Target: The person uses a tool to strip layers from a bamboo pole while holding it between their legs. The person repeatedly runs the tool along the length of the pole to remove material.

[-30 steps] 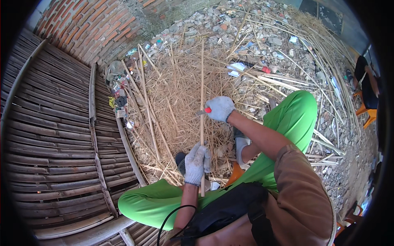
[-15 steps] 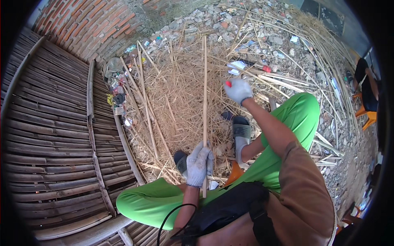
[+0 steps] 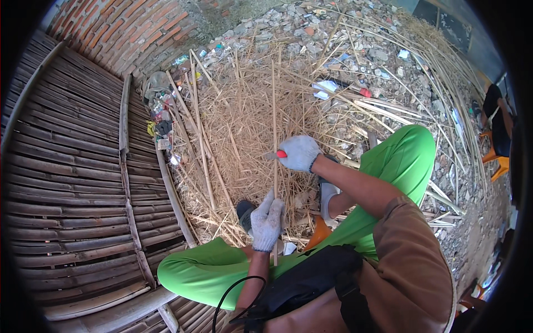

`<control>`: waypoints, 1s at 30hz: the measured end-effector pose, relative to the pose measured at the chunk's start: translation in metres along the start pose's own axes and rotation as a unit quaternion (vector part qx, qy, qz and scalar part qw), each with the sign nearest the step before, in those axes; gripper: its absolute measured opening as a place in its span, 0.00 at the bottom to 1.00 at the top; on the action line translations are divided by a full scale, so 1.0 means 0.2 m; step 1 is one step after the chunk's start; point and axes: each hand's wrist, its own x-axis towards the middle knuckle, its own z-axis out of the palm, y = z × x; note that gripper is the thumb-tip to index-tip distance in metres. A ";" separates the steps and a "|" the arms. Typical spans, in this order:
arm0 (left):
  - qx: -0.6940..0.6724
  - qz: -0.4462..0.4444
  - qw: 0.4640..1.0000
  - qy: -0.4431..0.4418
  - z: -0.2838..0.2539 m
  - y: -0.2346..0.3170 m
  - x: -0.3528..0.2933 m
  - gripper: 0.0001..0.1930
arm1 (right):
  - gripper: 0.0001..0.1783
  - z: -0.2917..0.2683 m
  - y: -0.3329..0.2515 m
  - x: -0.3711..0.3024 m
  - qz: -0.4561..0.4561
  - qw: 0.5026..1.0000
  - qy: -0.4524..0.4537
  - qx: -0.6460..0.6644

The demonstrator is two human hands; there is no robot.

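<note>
A long, thin bamboo strip (image 3: 274, 105) stands out in front of me, its near end by my lap. My left hand (image 3: 267, 223), in a pale work glove, is closed around the strip near that end. In my gloved right hand (image 3: 301, 153) is a knife with a red handle (image 3: 281, 154). Its short blade points left and lies across the strip, well beyond my left hand; whether the edge bites into it I cannot tell. Beneath the strip spreads a heap of bamboo shavings (image 3: 244, 133).
A bamboo slat panel (image 3: 72, 191) fills the left side. Behind the shavings rises a brick wall (image 3: 125, 33). Stone rubble (image 3: 377, 54) and cut bamboo strips (image 3: 386, 111) lie to the right. At the right edge, another person sits by an orange chair (image 3: 501, 166).
My right hand has swung left and nearer, bringing the knife from beside the strip onto it. My left hand keeps its grip with little movement.
</note>
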 end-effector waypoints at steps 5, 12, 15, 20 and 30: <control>0.082 0.059 0.995 0.017 0.00 -0.04 -0.02 0.26 | 0.17 -0.09 0.06 0.02 0.067 0.998 -0.004 -0.008; 0.123 0.083 0.989 0.023 0.01 -0.03 -0.02 0.26 | 0.17 -0.10 0.04 -0.03 0.032 0.998 -0.051 -0.014; 0.140 0.115 0.983 0.022 0.02 -0.10 -0.02 0.26 | 0.18 -0.07 0.07 -0.03 0.042 0.997 -0.059 -0.015; 0.145 0.051 0.988 0.008 0.02 -0.04 -0.01 0.26 | 0.18 -0.10 0.01 -0.07 0.005 0.994 -0.105 -0.011; 0.116 0.018 0.993 -0.015 0.00 -0.20 0.03 0.26 | 0.20 0.14 0.07 -0.09 0.009 0.989 -0.147 -0.007</control>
